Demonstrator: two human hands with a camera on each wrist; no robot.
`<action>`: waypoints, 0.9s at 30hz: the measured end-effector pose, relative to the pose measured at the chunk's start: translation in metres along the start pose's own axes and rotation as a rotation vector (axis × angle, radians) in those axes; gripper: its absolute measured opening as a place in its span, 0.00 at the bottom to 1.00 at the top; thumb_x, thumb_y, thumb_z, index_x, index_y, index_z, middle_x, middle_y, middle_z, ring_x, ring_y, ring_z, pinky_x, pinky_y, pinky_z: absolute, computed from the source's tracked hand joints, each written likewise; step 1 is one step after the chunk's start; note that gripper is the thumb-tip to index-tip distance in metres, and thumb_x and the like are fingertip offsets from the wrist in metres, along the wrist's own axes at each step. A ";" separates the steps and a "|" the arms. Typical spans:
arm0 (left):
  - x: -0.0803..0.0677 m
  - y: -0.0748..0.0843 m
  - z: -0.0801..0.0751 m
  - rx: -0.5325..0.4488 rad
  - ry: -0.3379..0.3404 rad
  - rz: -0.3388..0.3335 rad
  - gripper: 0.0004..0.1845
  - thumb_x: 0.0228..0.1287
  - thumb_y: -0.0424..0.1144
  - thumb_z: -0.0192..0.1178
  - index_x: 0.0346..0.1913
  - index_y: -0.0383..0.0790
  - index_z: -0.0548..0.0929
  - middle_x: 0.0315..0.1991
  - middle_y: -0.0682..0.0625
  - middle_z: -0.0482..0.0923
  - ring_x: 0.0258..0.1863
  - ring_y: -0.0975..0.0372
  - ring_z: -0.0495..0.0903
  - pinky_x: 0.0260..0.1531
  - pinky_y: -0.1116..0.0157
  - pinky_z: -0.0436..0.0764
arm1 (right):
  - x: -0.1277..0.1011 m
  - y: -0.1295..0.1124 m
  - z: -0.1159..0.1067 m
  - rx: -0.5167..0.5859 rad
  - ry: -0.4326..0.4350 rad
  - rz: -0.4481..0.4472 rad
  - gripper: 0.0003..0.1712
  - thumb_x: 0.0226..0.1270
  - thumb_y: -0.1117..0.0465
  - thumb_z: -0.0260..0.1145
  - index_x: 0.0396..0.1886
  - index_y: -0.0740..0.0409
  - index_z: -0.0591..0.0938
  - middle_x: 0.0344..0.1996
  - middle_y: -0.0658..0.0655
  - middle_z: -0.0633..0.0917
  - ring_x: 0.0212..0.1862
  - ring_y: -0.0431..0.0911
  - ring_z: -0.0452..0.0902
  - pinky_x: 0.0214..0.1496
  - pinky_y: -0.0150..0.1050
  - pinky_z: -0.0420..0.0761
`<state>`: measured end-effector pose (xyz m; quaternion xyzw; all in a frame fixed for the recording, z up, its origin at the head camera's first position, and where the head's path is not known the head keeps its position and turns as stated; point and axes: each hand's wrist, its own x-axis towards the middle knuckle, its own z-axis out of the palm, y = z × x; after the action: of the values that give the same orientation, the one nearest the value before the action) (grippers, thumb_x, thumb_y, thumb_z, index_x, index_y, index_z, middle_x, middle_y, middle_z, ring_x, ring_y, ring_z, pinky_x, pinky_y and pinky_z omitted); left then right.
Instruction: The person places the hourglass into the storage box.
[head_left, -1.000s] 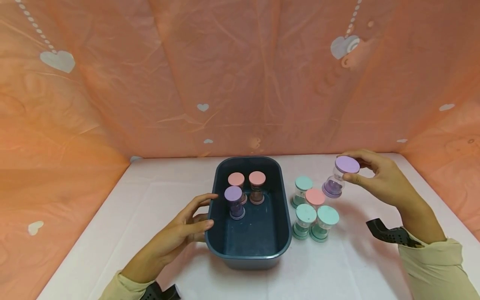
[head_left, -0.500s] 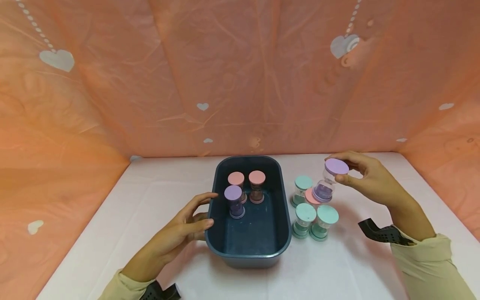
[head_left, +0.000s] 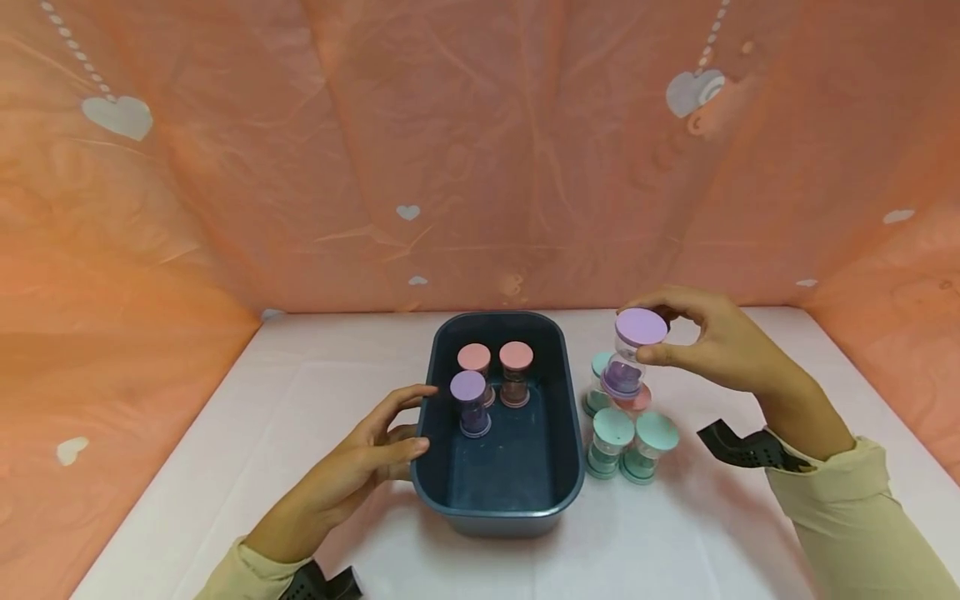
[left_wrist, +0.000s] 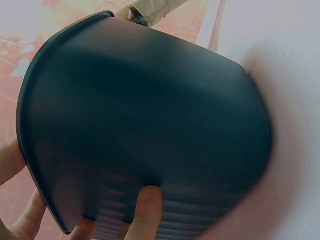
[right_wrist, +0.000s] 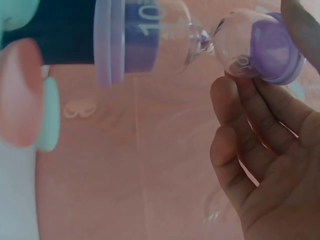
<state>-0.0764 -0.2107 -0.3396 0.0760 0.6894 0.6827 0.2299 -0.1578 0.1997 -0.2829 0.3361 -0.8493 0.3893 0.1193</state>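
Leftmost, the left hand lies on the white surface with its fingers relaxed and nearly straight, their tips touching the outer wall of the dark blue tub; the left wrist view shows those fingers pressed against the ribbed side of the tub. Inside the tub, just beyond the fingertips of that hand, stand three small sand timers: a purple-capped one nearest the hand and two pink-capped ones behind it. Between the two hands, right of the tub, a cluster of timers stands on the surface: three teal-capped ones and a pink-capped timer. Right of that, the right hand pinches the top cap of a purple sand timer between thumb and fingers, holding it in the air, slightly tilted, above the cluster and near the tub's right rim. From the right wrist view, that timer bears the number 10.
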 end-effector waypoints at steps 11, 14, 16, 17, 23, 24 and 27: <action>0.001 0.000 0.001 -0.019 -0.015 0.024 0.32 0.69 0.37 0.60 0.72 0.52 0.62 0.70 0.39 0.53 0.58 0.54 0.73 0.49 0.57 0.80 | 0.035 -0.031 0.007 -0.042 -0.108 -0.009 0.22 0.50 0.56 0.81 0.46 0.43 0.85 0.32 0.41 0.83 0.38 0.37 0.75 0.42 0.30 0.74; 0.000 0.001 0.001 -0.018 -0.015 0.028 0.32 0.69 0.37 0.59 0.72 0.52 0.62 0.70 0.38 0.54 0.58 0.54 0.73 0.48 0.58 0.81 | 0.045 -0.038 0.013 -0.043 -0.114 0.027 0.22 0.51 0.52 0.81 0.47 0.43 0.86 0.34 0.42 0.84 0.39 0.38 0.75 0.41 0.33 0.75; 0.001 0.000 0.000 -0.015 -0.013 0.026 0.32 0.69 0.37 0.59 0.73 0.51 0.61 0.70 0.40 0.54 0.58 0.54 0.73 0.47 0.58 0.81 | 0.050 -0.041 0.020 -0.029 -0.105 0.069 0.23 0.51 0.50 0.80 0.48 0.42 0.86 0.35 0.43 0.84 0.40 0.40 0.75 0.41 0.34 0.76; 0.001 0.000 0.000 -0.014 -0.009 0.022 0.32 0.69 0.36 0.59 0.73 0.51 0.61 0.70 0.41 0.55 0.58 0.53 0.73 0.47 0.59 0.81 | 0.052 -0.042 0.024 -0.017 -0.100 0.087 0.23 0.51 0.50 0.80 0.49 0.42 0.86 0.35 0.44 0.84 0.40 0.40 0.75 0.41 0.35 0.76; 0.001 -0.001 -0.001 -0.010 0.000 0.012 0.32 0.69 0.35 0.59 0.73 0.50 0.61 0.71 0.41 0.53 0.60 0.51 0.71 0.48 0.57 0.80 | 0.063 -0.040 0.045 0.031 -0.143 0.074 0.26 0.50 0.49 0.81 0.51 0.44 0.86 0.37 0.44 0.85 0.41 0.42 0.77 0.41 0.41 0.78; 0.001 -0.001 -0.001 -0.008 -0.005 0.016 0.32 0.69 0.36 0.59 0.73 0.50 0.61 0.71 0.40 0.52 0.60 0.51 0.71 0.48 0.57 0.80 | 0.064 -0.040 0.047 0.025 -0.161 0.063 0.26 0.50 0.48 0.81 0.51 0.44 0.86 0.37 0.43 0.86 0.41 0.42 0.77 0.41 0.41 0.78; 0.002 -0.001 -0.001 -0.010 -0.018 0.020 0.33 0.68 0.36 0.59 0.73 0.49 0.60 0.71 0.40 0.52 0.61 0.50 0.70 0.50 0.55 0.80 | 0.066 -0.038 0.053 -0.005 -0.217 0.052 0.27 0.50 0.46 0.80 0.52 0.44 0.85 0.40 0.42 0.87 0.42 0.40 0.78 0.42 0.40 0.79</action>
<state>-0.0785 -0.2105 -0.3409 0.0878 0.6831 0.6877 0.2294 -0.1786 0.1109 -0.2650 0.3536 -0.8666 0.3516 0.0174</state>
